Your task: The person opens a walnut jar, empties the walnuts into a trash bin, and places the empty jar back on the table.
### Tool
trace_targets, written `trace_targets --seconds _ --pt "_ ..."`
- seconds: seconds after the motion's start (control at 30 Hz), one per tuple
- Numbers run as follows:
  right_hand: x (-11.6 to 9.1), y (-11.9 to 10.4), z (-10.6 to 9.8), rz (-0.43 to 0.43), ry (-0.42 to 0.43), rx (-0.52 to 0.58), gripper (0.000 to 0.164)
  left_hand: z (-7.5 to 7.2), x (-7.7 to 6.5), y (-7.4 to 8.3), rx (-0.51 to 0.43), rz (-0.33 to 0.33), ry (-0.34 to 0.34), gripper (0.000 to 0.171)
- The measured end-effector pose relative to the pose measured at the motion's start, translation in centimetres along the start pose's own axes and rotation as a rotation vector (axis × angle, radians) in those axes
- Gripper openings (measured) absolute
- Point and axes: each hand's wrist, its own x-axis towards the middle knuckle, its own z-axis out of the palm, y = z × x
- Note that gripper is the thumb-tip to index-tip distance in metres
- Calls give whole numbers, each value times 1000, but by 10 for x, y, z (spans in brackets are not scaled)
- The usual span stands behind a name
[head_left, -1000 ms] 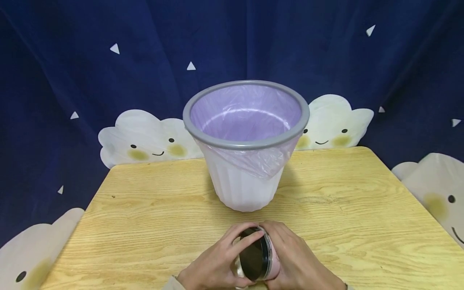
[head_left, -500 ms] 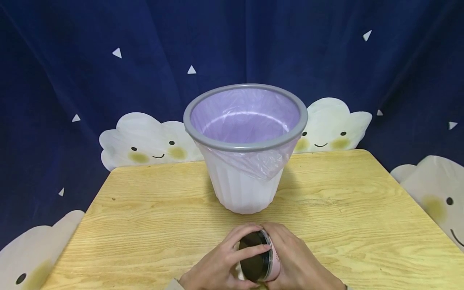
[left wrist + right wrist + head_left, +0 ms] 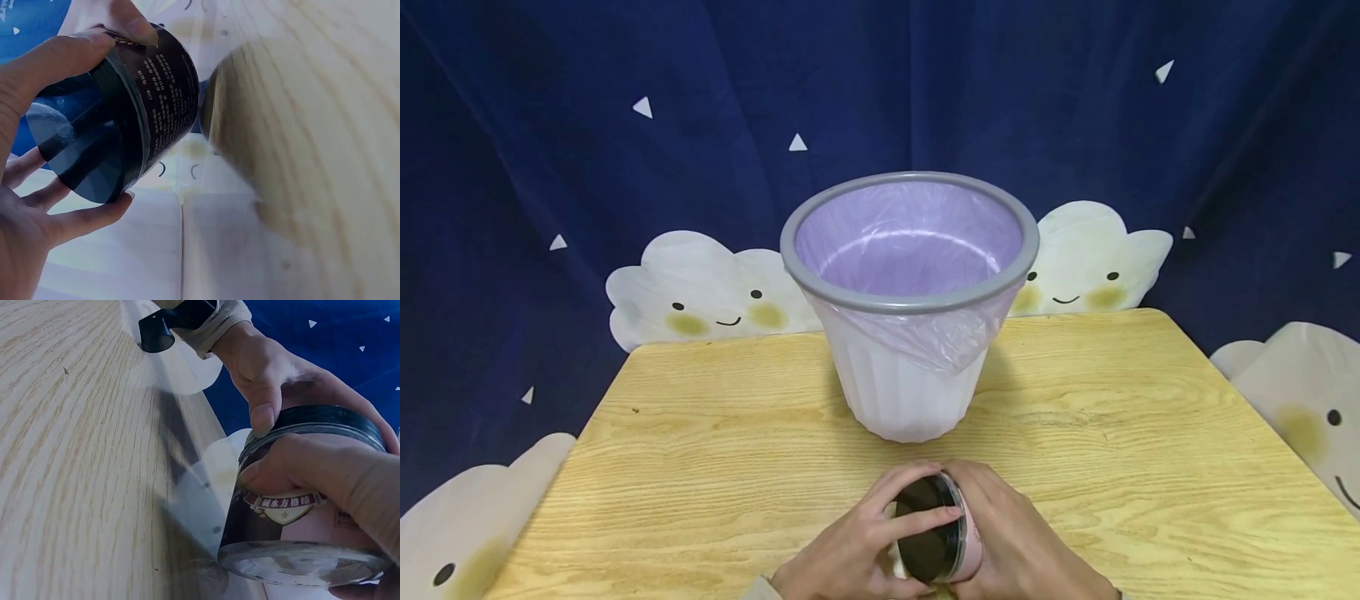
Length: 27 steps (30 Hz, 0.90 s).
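Note:
Near the front edge of the table, both hands hold a round clear jar [image 3: 972,552] tipped on its side, with a pink and dark printed label. Its black lid [image 3: 925,533] faces left. My left hand [image 3: 853,537] grips the lid, fingers and thumb spread round its rim. Wrapped round the jar's body is my right hand [image 3: 1018,533], its thumb lying across the label [image 3: 284,503] in the right wrist view. The jar's clear base [image 3: 300,565] shows there as well. In the left wrist view, small print covers the dark label side [image 3: 165,94].
A white waste bin [image 3: 902,392] with a grey rim and a purple liner bag [image 3: 917,242] stands just beyond the hands on the wooden table [image 3: 700,467]. Behind hangs a dark blue curtain [image 3: 865,75] with white clouds and triangles.
The left index finger has slid right and down over the lid's edge. Both hands keep hold of the jar in about the same place. The head view has tilted slightly.

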Motion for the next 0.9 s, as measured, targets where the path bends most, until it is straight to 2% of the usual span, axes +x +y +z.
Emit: trace_targets --seconds 0.37,0.5,0.7,0.9 --pt "0 0 0 3 -3 3 104 2 -1 1 36 -25 42 85" --pt "2 -1 0 8 -2 -29 105 0 0 2 30 -53 19 87" --pt "0 -3 -1 43 -48 -24 104 -1 1 5 -4 -73 -40 91" --pt "2 -3 -2 26 -40 13 103 0 1 6 16 -86 -16 89"
